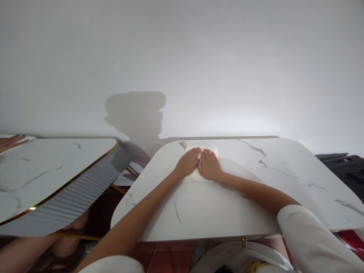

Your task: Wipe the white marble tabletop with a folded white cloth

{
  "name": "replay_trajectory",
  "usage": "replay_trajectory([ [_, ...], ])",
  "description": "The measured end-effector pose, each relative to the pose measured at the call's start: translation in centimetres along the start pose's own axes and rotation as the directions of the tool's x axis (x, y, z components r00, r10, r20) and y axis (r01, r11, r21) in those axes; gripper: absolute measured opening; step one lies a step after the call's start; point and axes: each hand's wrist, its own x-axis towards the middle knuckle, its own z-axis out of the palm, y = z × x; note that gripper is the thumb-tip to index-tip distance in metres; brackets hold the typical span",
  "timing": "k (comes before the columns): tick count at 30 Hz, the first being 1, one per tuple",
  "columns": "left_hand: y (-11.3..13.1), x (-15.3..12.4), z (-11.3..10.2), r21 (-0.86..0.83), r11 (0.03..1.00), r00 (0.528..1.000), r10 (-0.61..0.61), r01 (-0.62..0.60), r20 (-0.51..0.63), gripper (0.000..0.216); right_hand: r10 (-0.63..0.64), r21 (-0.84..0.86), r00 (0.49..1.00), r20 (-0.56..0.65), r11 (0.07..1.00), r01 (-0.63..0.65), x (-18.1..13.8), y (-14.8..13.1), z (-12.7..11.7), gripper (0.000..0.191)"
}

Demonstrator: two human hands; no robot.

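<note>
My two hands press a white cloth flat on a marble surface.

Head view: my left hand and right hand lie open, palms down, side by side on the cloth, at twelve o'clock on the surface, near its far edge.

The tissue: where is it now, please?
In the head view the tissue lies flat near the far edge of the table, by the wall, under the left hand and right hand, which rest on it side by side.
</note>
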Motion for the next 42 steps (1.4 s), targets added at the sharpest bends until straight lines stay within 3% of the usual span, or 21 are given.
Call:
replay_trajectory([
  [7,3.3,-7.9,-2.6,0.012,0.994,0.994,-0.108,0.108,-0.003,0.054,-0.089,0.135,0.996,0.027,0.987,0.085,-5.5,-4.8,-1.9,0.058],
  [12,5.1,-12.0,-3.9,0.049,0.978,0.98,-0.2,0.201,-0.019,0.053,-0.173,0.227,0.982,0.08,0.962,0.151,-7.6,-6.9,-3.0,0.06],
  [22,10.0,-15.6,-3.4,0.112,0.972,0.976,-0.196,0.206,-0.096,0.063,-0.266,0.293,0.962,0.065,0.926,0.236,-12.5,-5.9,-5.9,0.06],
  [27,13.5,-13.9,-2.6,0.077,0.964,0.964,-0.245,0.253,-0.1,0.064,-0.272,0.284,0.96,0.071,0.928,0.242,-14.1,-3.3,-7.1,0.06],
  [31,14.5,-10.8,-2.0,0.016,0.961,0.959,-0.273,0.275,-0.079,0.058,-0.269,0.249,0.957,0.106,0.939,0.236,-13.4,-0.7,-7.0,0.058],
  [36,13.0,-5.9,-1.5,-0.02,0.963,0.961,-0.27,0.27,-0.049,0.051,-0.219,0.191,0.954,0.206,0.965,0.18,-9.7,2.2,-6.3,0.059],
  [39,11.1,-3.0,-1.1,-0.038,0.963,0.963,-0.267,0.267,-0.016,0.048,-0.143,0.156,0.947,0.287,0.982,0.101,-6.5,3.1,-5.5,0.061],
  [42,8.5,-0.6,-0.6,-0.063,0.96,0.962,-0.273,0.272,-0.008,0.045,-0.087,0.112,0.956,0.28,0.992,0.058,-3.3,3.4,-4.2,0.059],
])
